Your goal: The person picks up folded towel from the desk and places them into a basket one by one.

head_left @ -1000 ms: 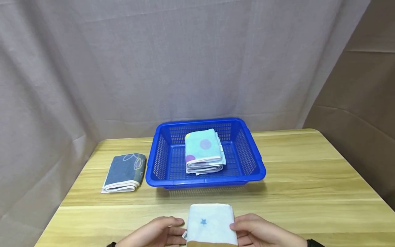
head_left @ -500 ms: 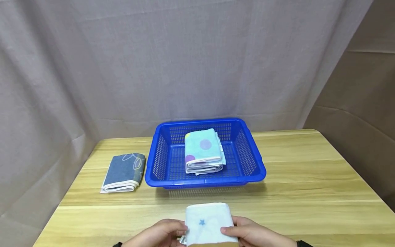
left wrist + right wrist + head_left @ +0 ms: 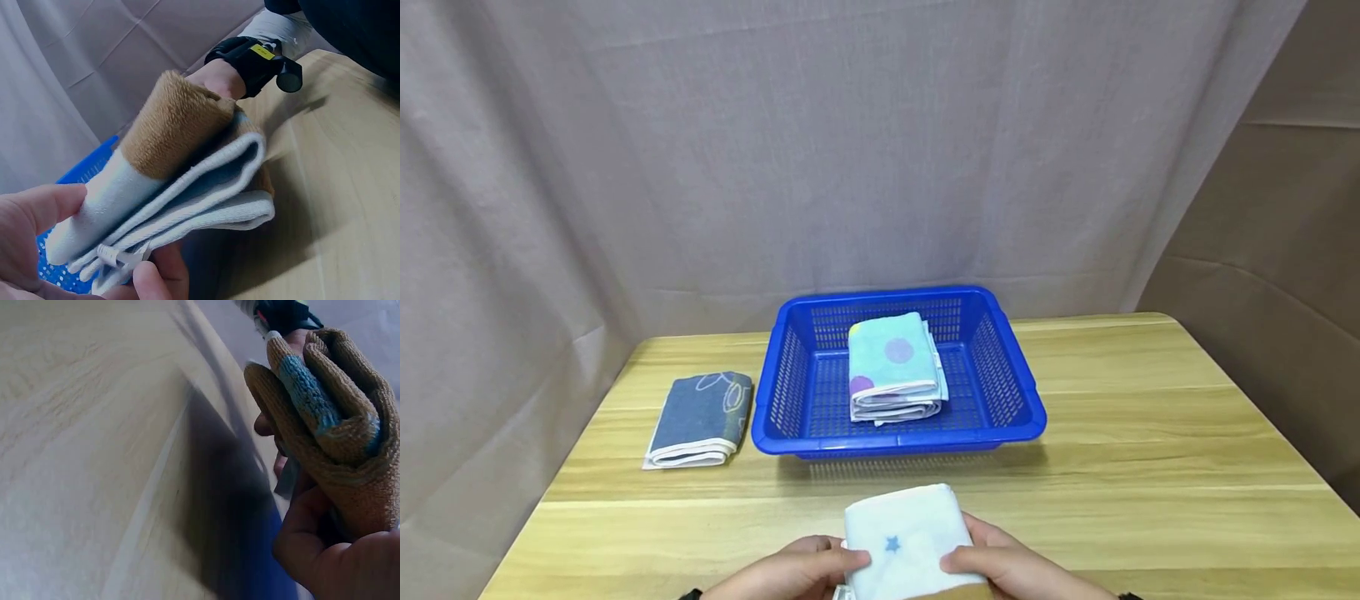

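Observation:
Both hands hold a folded towel (image 3: 910,525), white with a small blue star and a brown band, at the near edge of the head view. My left hand (image 3: 797,568) pinches its left side, thumb on top and fingers beneath, beside a small white tag (image 3: 122,255). On the right side, my right hand (image 3: 1011,562) grips it with the thumb on the upper face. In the left wrist view the towel's (image 3: 169,169) layers hang slightly apart above the table. The right wrist view shows its brown folded end (image 3: 340,425) with a blue patch.
Beyond the hands stands a blue plastic basket (image 3: 898,442) with a stack of folded towels, a turquoise dotted towel (image 3: 895,354) on top. Left of it a folded dark blue-grey towel (image 3: 700,417) lies on the wooden table (image 3: 1150,433). Grey cloth (image 3: 880,150) hangs behind.
The left hand has closed from beside the towel onto its edge, thumb now on top. The right thumb has moved further in over the towel, which has tilted and shifted slightly left.

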The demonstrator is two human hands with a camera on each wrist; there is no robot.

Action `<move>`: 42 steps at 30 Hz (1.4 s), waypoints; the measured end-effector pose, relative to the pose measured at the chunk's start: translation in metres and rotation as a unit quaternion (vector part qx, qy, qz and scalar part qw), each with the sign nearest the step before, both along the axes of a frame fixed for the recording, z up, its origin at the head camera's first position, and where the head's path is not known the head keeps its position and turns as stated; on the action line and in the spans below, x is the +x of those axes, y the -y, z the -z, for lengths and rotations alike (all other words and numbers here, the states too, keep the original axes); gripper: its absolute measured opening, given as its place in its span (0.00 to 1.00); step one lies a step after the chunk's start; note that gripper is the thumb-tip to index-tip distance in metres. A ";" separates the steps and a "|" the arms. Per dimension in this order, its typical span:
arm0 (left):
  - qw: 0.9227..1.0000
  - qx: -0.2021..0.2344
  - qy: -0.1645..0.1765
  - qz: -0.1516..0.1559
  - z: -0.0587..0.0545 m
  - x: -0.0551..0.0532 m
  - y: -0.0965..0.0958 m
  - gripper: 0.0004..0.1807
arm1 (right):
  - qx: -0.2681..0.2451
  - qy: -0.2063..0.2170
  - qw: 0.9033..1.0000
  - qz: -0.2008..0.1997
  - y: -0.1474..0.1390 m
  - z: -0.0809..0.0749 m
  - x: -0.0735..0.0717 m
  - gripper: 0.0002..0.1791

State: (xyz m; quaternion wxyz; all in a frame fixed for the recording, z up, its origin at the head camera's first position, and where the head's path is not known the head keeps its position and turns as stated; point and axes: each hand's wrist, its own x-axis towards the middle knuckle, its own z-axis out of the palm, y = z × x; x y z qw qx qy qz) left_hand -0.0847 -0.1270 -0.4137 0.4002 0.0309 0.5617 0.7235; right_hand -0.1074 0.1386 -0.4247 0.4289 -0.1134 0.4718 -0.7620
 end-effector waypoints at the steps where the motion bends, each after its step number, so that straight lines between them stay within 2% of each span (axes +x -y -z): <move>1: 1.000 -0.005 0.000 0.003 0.000 0.000 0.000 0.18 | 0.000 0.004 1.000 0.001 0.000 -0.002 0.001 0.32; 3: 1.000 -0.006 0.002 0.015 0.000 0.001 0.000 0.18 | -0.004 0.012 1.000 0.000 0.000 -0.004 0.002 0.32; 6: 0.999 0.015 0.018 0.044 -0.001 0.001 0.000 0.16 | -0.021 0.022 1.000 -0.005 0.001 -0.006 0.003 0.29; 10: 0.996 0.042 0.042 0.067 -0.003 0.001 -0.002 0.13 | -0.051 0.012 0.998 -0.025 0.003 -0.006 0.003 0.20; 13: 0.998 0.032 0.028 0.045 -0.002 0.001 -0.003 0.13 | -0.054 0.006 0.998 -0.040 0.005 -0.004 0.002 0.16; 16: 1.000 0.008 0.009 0.018 0.001 0.002 -0.003 0.13 | -0.029 0.006 0.999 -0.041 0.006 -0.001 0.002 0.15; 24: 0.999 -0.047 -0.011 -0.015 0.008 0.006 -0.003 0.11 | 0.023 -0.040 0.999 -0.024 0.003 0.005 0.001 0.19; 32: 0.997 -0.058 -0.037 -0.018 0.006 0.005 -0.003 0.11 | 0.085 -0.044 0.995 -0.002 0.001 -0.003 0.001 0.23; 36: 0.998 -0.047 -0.037 -0.014 0.002 0.006 -0.002 0.11 | 0.086 -0.061 0.994 0.002 0.001 -0.007 0.002 0.23; 42: 0.996 -0.052 -0.066 -0.020 -0.011 0.007 -0.002 0.11 | 0.060 -0.050 0.997 -0.002 0.000 -0.021 0.004 0.23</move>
